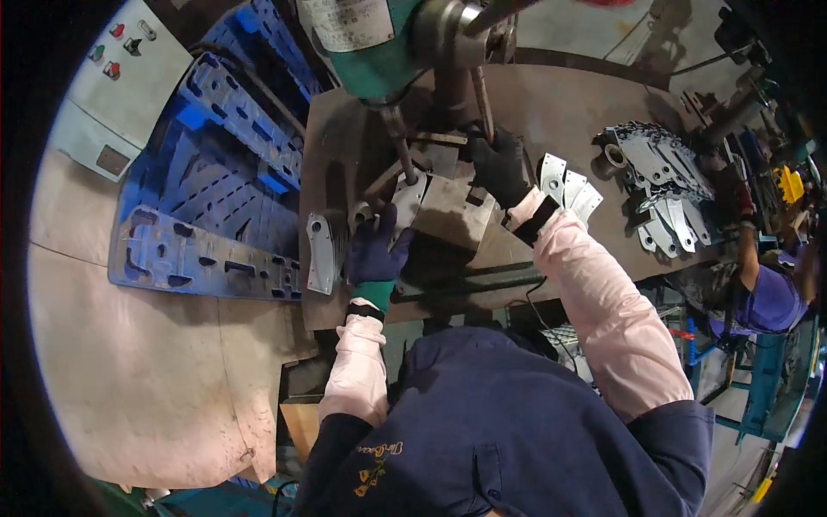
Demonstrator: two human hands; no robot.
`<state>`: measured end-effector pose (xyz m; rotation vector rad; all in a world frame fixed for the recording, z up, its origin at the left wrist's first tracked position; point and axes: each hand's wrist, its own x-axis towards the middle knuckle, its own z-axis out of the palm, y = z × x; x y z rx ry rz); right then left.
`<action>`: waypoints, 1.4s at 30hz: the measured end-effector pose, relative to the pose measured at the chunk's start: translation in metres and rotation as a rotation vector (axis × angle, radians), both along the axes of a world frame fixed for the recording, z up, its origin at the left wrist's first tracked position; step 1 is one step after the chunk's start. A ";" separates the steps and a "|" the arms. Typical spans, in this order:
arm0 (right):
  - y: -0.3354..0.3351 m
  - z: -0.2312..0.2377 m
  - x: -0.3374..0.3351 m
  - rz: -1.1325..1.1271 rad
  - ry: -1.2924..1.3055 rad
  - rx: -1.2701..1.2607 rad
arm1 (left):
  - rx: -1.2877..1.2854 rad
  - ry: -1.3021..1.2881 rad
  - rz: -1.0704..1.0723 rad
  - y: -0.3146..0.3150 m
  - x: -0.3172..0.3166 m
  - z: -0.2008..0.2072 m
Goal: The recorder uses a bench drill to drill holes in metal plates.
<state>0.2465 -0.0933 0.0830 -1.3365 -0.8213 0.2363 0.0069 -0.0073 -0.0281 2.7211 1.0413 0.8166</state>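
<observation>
Under the green drill press [366, 69], its spindle [397, 136] comes down onto the upper end of a flat metal plate [408, 205]. The plate lies against a wooden-looking block [457, 212]. My left hand [376, 250], in a dark blue glove, grips the plate's near end between thumb and fingers. Black-gloved, my right hand [501, 167] is closed around the press's feed lever [482, 103], to the right of the spindle. A stack of metal plates [322, 253] stands just left of my left hand. Several more plates [568, 186] lie fanned out beside my right wrist.
A large pile of metal plates [668, 181] covers the bench's right side, near a small metal ring [614, 156]. Blue plastic pallets [207, 258] and a grey control box [121, 82] stand at left. Another person in purple [767, 297] works at far right.
</observation>
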 end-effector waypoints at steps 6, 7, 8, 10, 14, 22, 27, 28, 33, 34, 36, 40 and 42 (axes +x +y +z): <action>0.010 -0.011 0.028 -0.101 -0.149 -0.201 | 0.005 0.010 0.013 -0.007 0.002 0.011; 0.010 -0.010 0.027 -0.082 -0.133 -0.147 | -0.006 -0.010 -0.003 -0.005 0.001 0.010; 0.010 -0.009 0.027 -0.063 -0.117 -0.093 | -0.018 -0.030 -0.020 -0.004 0.001 0.008; -0.005 -0.003 0.027 -0.010 -0.289 -0.149 | 0.017 0.016 0.005 -0.004 0.000 0.005; 0.003 0.012 0.023 -0.152 -0.436 0.099 | 0.095 -0.009 -0.044 0.005 0.001 -0.002; 0.024 0.007 0.076 -0.120 -0.603 0.082 | -0.064 0.011 -0.112 0.011 0.001 -0.004; 0.045 0.034 0.132 -0.268 -0.710 -0.042 | 0.094 0.128 -0.088 0.006 -0.006 0.013; 0.046 0.039 0.140 -0.330 -0.774 -0.077 | 0.091 0.094 -0.107 0.001 -0.002 0.020; 0.045 0.020 0.141 -0.253 -0.666 -0.090 | -0.020 0.127 -0.056 0.002 -0.004 0.013; 0.042 0.009 0.131 -0.294 -0.773 -0.052 | -0.033 0.130 -0.050 -0.001 -0.006 0.014; 0.037 -0.009 0.105 -0.283 -0.754 -0.026 | 0.007 0.127 -0.040 -0.003 -0.004 0.023; 0.031 -0.071 0.089 -0.156 -0.312 -0.104 | 0.004 0.126 -0.149 0.003 0.006 0.027; 0.026 -0.057 0.048 -0.062 -0.166 -0.147 | -0.011 0.215 -0.053 0.000 -0.002 0.015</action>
